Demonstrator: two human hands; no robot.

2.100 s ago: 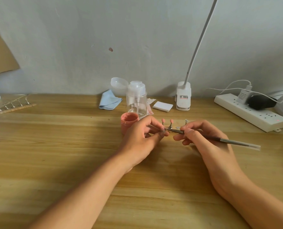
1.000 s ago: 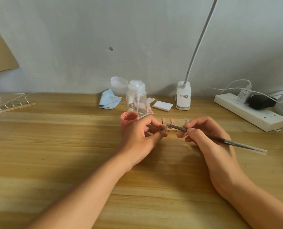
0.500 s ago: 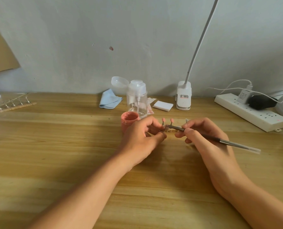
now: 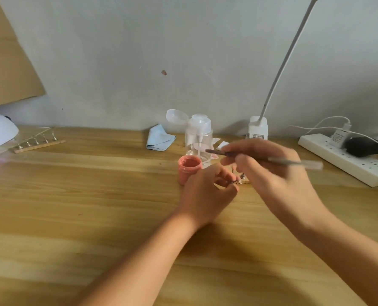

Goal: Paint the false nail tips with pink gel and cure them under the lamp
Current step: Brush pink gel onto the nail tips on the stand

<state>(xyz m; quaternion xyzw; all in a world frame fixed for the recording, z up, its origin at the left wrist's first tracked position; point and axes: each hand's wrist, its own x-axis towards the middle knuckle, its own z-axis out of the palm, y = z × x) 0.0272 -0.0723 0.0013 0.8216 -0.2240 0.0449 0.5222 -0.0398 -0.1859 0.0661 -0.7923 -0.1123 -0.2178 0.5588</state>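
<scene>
Right hand (image 4: pixel 269 173) grips the brush (image 4: pixel 294 162), its axis along the desk's rear edge, bristles pointing left, just above and right of the gel jar (image 4: pixel 189 171). Left hand (image 4: pixel 208 195) pinches a nail stand (image 4: pixel 242 177) beside the jar, mid-desk.

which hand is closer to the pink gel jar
Left. The left hand, pinching a nail holder, sits beside the pink gel jar; the right hand, holding the brush, is farther right.

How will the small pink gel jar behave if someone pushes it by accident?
The pink gel jar looks squat, so it would probably slide on the smooth wooden table rather than tip. It stands open, so a hard knock might spill gel. Being small, it is likely light; the left hand beside it could nudge it easily.
</scene>
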